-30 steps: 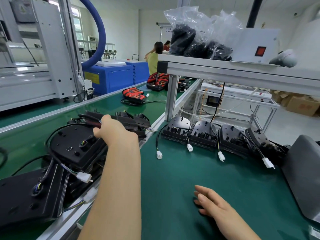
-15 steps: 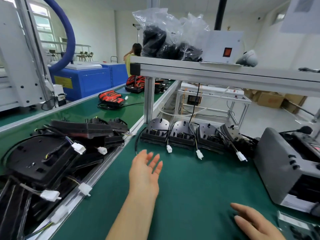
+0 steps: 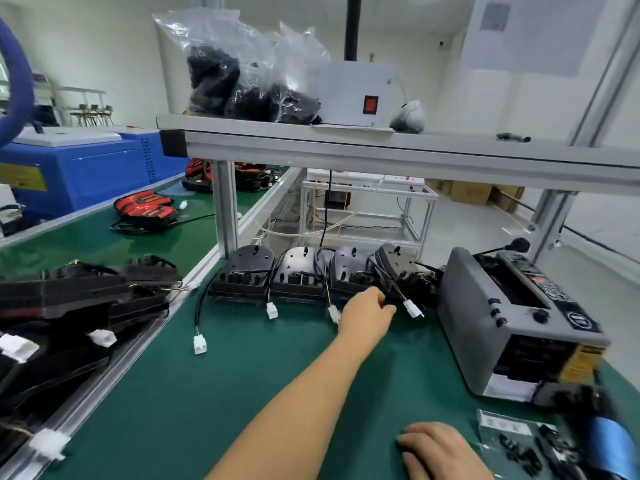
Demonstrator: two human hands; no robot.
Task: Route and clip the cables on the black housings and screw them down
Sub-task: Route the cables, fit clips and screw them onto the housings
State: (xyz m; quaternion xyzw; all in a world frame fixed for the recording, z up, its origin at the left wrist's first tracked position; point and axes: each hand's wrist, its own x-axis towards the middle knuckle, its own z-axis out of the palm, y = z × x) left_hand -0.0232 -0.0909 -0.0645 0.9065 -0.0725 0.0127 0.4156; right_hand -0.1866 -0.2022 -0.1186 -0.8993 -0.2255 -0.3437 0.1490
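Green mat (image 3: pixel 242 393): 4 black housings (image 3: pixel 298 275) stand in row at far edge by shelf post (image 3: pixel 225 206), cables (image 3: pixel 198 306) w/ white connectors (image 3: pixel 272 310) trailing toward me. L hand (image 3: pixel 367 313) at base of 3rd housing from left, btwn two connector leads; fingers hidden behind knuckles, so I can't tell if pinching cable. R hand (image 3: pixel 440 448) palm-down on mat near me, fingers relaxed, holding nothing. Grey machine (image 3: pixel 502 323) just right of row.

Four black housings (image 3: pixel 249 268) in a row, four white connectors (image 3: pixel 200 344), one grey machine (image 3: pixel 485 327)
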